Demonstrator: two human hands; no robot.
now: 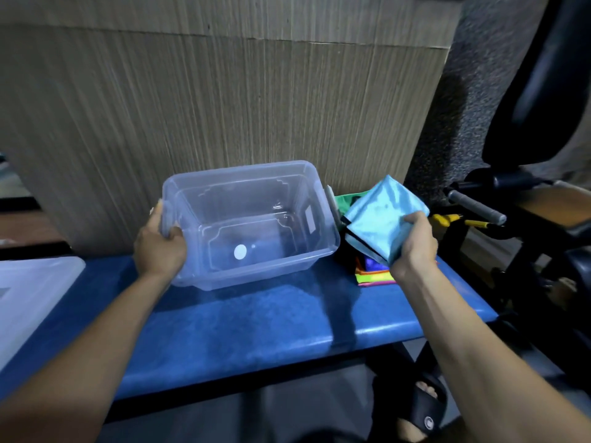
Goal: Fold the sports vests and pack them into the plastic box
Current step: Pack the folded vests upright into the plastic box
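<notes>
At the bottom of the view, a foot in a black sandal (423,407) stands on the floor below the front edge of the blue tabletop (256,324). 2 bare forearms extend forward over the tabletop. The left hand (160,247) grips the left rim of the clear plastic box (316,247), with the thumb curled over the rim to the inside and the fingers on the outer wall. The plastic box rests on the tabletop, open side up, with no vest inside; a white round mark shows through its base. The right hand (414,244) grips a folded light blue vest (380,219) by its near corner and holds it raised, just to the right of the plastic box and apart from it. Below the light blue vest, a stack of folded vests (374,273) in orange, yellow, purple and other colours lies on the tabletop, just beside the right wall of the plastic box. A green vest (351,201) lies behind this stack. At the left edge, a translucent lid (35,295) lies flat on the tabletop. Behind the tabletop stands a wood-grain panel (224,100). To the right, black gym equipment (524,199) with a grey handle stands on the floor.
</notes>
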